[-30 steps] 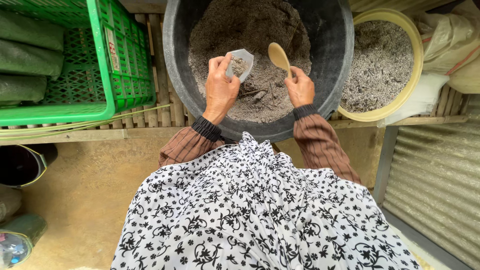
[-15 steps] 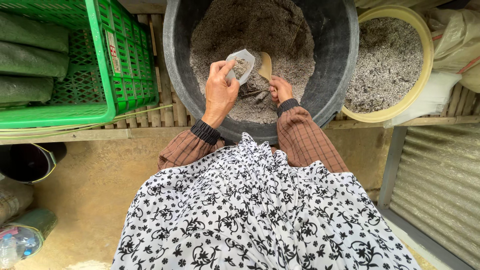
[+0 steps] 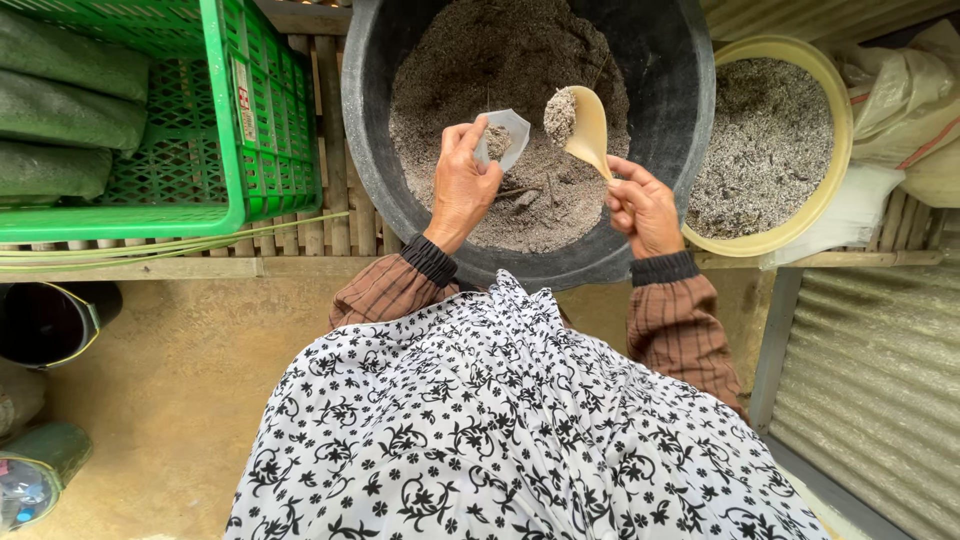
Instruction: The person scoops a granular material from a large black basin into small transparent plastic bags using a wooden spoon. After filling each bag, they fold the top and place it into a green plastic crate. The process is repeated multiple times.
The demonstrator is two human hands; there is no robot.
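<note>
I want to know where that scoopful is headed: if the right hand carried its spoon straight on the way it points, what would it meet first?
Probably the small clear bag held open by the left hand. The right hand aims its loaded spoon up-left toward it; depth is unclear.

Left hand (image 3: 462,188) grips small clear plastic bag (image 3: 502,140), mouth open, bit of grey mix inside. Right hand (image 3: 643,208) holds pale scoop (image 3: 585,128) by handle, bowl heaped with grey soil mix, just right of bag mouth, not touching. Both above black tub (image 3: 660,80) of same soil mix. Yellow basin (image 3: 835,170) of coarser grey material touches tub's right side. Green crate (image 3: 225,120) with dark filled bags at left. All on slatted wooden counter (image 3: 320,235). White sack (image 3: 905,110) far right.
</note>
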